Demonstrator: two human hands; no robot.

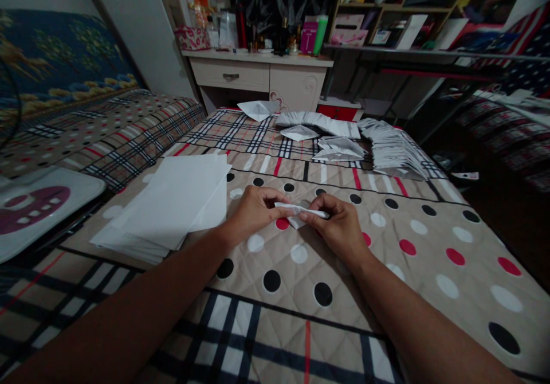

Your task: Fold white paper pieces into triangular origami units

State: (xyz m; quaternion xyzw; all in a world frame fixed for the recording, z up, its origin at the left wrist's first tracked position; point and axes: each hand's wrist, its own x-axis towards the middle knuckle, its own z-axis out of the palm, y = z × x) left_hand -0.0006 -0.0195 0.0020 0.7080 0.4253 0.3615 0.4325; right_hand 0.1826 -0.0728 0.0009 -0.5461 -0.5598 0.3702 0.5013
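Observation:
Between my two hands is a small folded white paper (296, 219), held just above the polka-dot bedspread (275, 258). My left hand (254, 211) pinches its left end between thumb and fingers. At the right end, my right hand (340, 223) grips it with the thumb on the near side. A stack of flat white paper sheets (180, 195) lies left of my left hand, its edges uneven. Beyond my hands are folded paper boats (339, 149), and rows of nested folded papers (395, 149) stand at the far right of the bed.
A white plastic item with a purple print (47, 206) stands at the left edge. Past the bed's far end is a white dresser (296, 80) crowded with bottles and boxes. A metal-legged table (429, 57) stands at the back right.

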